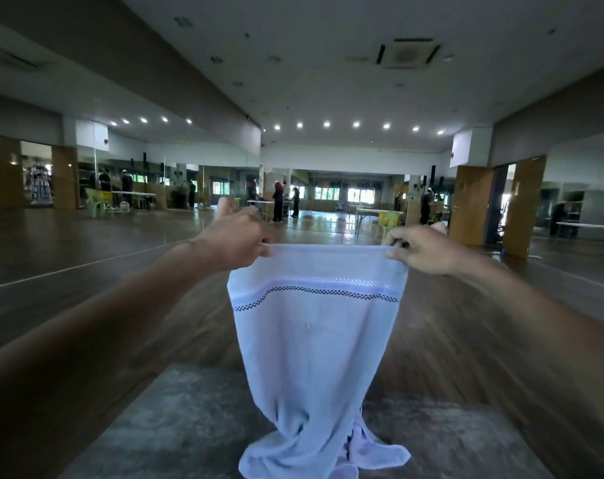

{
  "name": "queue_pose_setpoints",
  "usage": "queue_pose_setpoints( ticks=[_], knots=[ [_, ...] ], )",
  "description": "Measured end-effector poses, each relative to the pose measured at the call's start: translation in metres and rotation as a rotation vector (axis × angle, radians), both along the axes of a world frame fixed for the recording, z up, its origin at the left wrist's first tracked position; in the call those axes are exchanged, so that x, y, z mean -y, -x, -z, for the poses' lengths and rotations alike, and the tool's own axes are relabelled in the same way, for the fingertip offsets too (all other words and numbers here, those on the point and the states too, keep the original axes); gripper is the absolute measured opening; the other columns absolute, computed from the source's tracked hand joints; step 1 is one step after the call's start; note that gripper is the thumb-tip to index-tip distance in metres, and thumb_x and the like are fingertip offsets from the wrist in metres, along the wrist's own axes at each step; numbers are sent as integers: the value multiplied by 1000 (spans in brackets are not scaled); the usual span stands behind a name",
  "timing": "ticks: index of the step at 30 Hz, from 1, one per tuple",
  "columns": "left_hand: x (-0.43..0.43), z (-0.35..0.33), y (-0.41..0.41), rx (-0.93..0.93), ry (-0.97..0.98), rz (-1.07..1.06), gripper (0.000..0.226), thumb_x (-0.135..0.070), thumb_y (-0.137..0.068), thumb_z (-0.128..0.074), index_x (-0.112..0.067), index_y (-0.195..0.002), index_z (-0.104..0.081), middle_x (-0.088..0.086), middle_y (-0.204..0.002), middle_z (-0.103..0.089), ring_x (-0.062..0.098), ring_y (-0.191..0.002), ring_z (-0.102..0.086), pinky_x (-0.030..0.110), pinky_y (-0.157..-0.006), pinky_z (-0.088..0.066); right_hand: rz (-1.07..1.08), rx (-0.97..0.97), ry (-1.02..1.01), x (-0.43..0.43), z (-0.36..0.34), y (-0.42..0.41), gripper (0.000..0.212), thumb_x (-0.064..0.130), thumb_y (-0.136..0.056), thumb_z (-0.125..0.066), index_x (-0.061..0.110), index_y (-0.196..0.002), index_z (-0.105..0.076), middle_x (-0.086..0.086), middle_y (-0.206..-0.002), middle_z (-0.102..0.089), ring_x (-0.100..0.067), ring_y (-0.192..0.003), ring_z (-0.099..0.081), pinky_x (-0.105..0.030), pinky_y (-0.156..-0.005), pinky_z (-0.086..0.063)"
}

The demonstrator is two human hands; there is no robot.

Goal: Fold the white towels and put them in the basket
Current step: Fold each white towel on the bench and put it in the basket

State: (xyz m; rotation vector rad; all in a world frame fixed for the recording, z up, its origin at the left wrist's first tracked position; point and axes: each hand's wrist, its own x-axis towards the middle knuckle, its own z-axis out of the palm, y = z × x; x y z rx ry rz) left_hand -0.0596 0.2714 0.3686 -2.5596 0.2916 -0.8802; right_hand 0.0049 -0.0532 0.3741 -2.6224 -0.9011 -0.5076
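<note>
A white towel (pixel 314 347) with a dark checked stripe near its top hangs upright in front of me. My left hand (pixel 236 236) pinches its top left corner and my right hand (pixel 423 248) pinches its top right corner, arms stretched forward. The towel's lower end lies bunched on a grey table (pixel 176 420) below. No basket is in view.
A wide hall with a dark wooden floor (pixel 86 257) stretches ahead. Far off stand folding tables (pixel 373 212), green chairs (pixel 100 202) and several people (pixel 278 205). An open wooden door (pixel 471 205) stands at the right.
</note>
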Motion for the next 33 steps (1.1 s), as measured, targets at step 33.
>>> queue_pose_setpoints(
  ticks=[33],
  knots=[
    [-9, -65, -43, 154, 514, 1, 20, -17, -94, -47, -24, -93, -66, -5, -85, -64, 17, -84, -55, 33, -82, -26, 211, 218, -130, 28, -85, -45, 15, 14, -90, -58, 27, -82, -61, 4, -91, -65, -12, -83, -58, -30, -76, -39]
  ],
)
